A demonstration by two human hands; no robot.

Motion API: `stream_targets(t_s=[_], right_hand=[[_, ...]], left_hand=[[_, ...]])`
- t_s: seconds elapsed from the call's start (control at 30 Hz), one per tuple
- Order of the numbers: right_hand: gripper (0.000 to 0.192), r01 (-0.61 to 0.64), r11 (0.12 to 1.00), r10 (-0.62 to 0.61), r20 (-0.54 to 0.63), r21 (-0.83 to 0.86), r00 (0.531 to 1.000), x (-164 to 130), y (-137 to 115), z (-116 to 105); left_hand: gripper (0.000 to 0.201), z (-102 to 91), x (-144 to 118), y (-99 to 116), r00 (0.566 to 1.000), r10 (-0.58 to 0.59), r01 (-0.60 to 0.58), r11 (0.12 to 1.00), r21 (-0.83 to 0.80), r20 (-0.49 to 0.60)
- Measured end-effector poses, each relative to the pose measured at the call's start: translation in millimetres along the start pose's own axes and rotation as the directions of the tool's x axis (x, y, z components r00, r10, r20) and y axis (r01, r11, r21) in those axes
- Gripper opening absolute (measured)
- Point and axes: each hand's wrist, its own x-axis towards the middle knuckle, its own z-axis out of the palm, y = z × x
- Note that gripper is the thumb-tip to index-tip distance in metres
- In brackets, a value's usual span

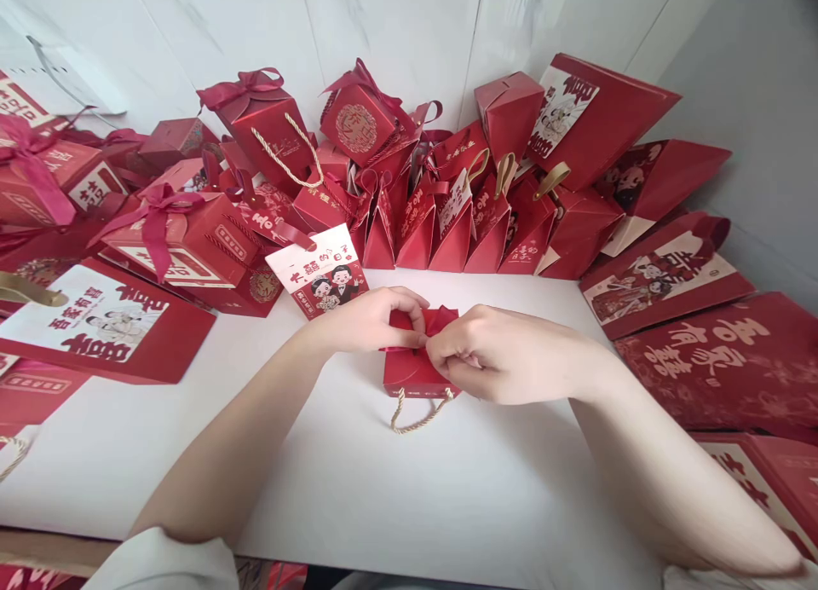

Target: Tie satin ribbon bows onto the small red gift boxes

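My forearms lay nearest on the tabletop (358,488).
Both hands, left (367,317) and right (504,355), had fingers pinching the box (412,373) flaps; a hard tug could tear them.

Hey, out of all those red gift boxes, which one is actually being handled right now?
The small red box at the table's centre, between both hands. Its rope handle points toward the person; every other box sits untouched along the wall and sides.

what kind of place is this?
Probably a home or small workshop table used for packing wedding favours: a white tabletop against a pale panelled wall, crowded with red paper gift boxes and bags; both hands fold a small red rope-handled box.
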Motion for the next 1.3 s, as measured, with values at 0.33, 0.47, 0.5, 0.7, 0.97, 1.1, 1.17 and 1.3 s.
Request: stream_targets(t_s=[0.33,0.47,0.5,0.7,0.97,1.1,1.17,1.3], right_hand=[[0.023,-0.063,0.972,0.052,-0.053,-0.227,0.997,-3,-20,13],[0.018,-0.093,0.943,0.089,-0.027,-0.318,0.996,2,-27,25],[0.019,-0.087,0.941,0.086,-0.016,-0.327,0.996,4,-28,28],[0.028,-0.037,0.922,0.077,0.087,-0.386,0.993,9,-35,38],[0.027,0.043,0.853,0.02,0.114,-0.521,0.993,5,-38,39],[0.028,0.057,0.882,0.021,0.158,-0.468,0.987,5,-39,39],[0.029,0.044,0.891,0.041,0.176,-0.451,0.983,6,-40,39],[0.023,0.003,0.915,0.07,0.168,-0.404,0.983,3,-41,33]], left_hand=[[0.03,-4.8,-3,2,0.999,-0.002,0.004,0.999,0.053,-0.035],[0.027,-0.8,-2,1,0.998,0.039,-0.036,0.997,0.066,-0.042],[0.028,0.1,-2,1,0.999,0.037,-0.035,0.998,0.058,-0.039],[0.03,3.4,-1,4,1.0,-0.002,0.004,0.997,0.071,-0.024],[0.023,7.8,1,0,0.999,0.043,-0.042,0.999,0.033,-0.027],[0.022,10.3,3,-1,0.998,0.058,-0.057,0.998,0.027,-0.025],[0.023,10.8,4,-1,0.998,0.053,-0.052,0.998,0.029,-0.022],[0.024,10.2,4,0,0.999,0.045,-0.043,0.998,0.041,-0.03]])
